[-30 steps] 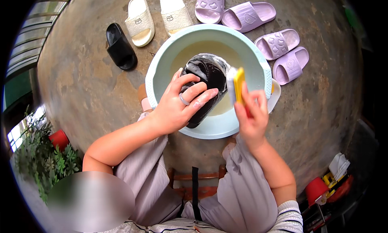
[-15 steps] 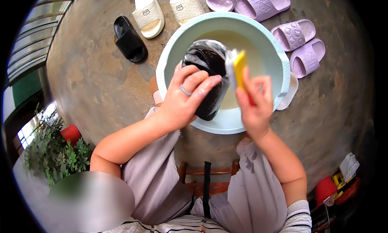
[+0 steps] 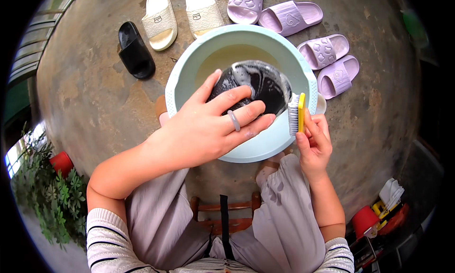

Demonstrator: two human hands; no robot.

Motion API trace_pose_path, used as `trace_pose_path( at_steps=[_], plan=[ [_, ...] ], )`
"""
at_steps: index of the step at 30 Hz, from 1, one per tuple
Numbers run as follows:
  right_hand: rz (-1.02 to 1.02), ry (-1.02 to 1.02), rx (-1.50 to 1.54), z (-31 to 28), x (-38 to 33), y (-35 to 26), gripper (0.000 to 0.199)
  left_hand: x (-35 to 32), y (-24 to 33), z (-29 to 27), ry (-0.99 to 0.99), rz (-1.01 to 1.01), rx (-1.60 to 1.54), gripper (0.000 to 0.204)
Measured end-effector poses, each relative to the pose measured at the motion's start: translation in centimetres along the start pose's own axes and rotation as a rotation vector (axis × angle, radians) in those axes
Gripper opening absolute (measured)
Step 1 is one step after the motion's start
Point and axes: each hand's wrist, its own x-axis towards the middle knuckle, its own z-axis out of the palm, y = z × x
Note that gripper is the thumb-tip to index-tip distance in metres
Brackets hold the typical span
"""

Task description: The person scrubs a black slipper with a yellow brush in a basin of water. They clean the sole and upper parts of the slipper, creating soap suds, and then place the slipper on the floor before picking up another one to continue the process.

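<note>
My left hand (image 3: 213, 119), with a grey ring on one finger, is closed over a soapy black slide slipper (image 3: 268, 86). White foam streaks the slipper, which is tilted above a pale blue basin (image 3: 246, 154) of cloudy water. At the basin's right rim, my right hand (image 3: 315, 145) grips a yellow scrub brush (image 3: 301, 113). Its pale bristles face the slipper's edge, close beside it; whether they touch I cannot tell. Part of the slipper is hidden behind my left fingers.
Another black slipper (image 3: 136, 50) lies left of the basin. Cream slippers (image 3: 160, 22) and several lilac slippers (image 3: 291, 18) curve around its far and right sides. A leafy plant (image 3: 52, 192) is at lower left, a red bucket (image 3: 365, 221) at lower right. A wooden stool (image 3: 225, 206) is beneath me.
The brush has gone from against the slipper's side to lower right, by the basin's rim. The slipper has turned in my left hand, its foamy end now pointing right. The whole view has shifted.
</note>
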Motion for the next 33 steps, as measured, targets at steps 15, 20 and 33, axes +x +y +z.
trace_pose_path(
  at_steps=[15, 20, 33],
  plan=[
    [-0.193, -0.248, -0.64, 1.6, 3.6, -2.0, 0.043, -1.2, -0.2, 3.5, -0.184, 0.126, -0.109, 0.039],
    [-0.154, -0.381, -0.748, 1.7, 2.9, -2.8, 0.041, -1.1, -1.9, 4.4, -0.21, 0.081, -0.078, 0.038],
    [-0.069, -0.448, -0.712, 1.2, 3.2, -1.4, 0.033, -1.1, -0.6, 7.3, -0.229, 0.189, -0.148, 0.038]
  ],
)
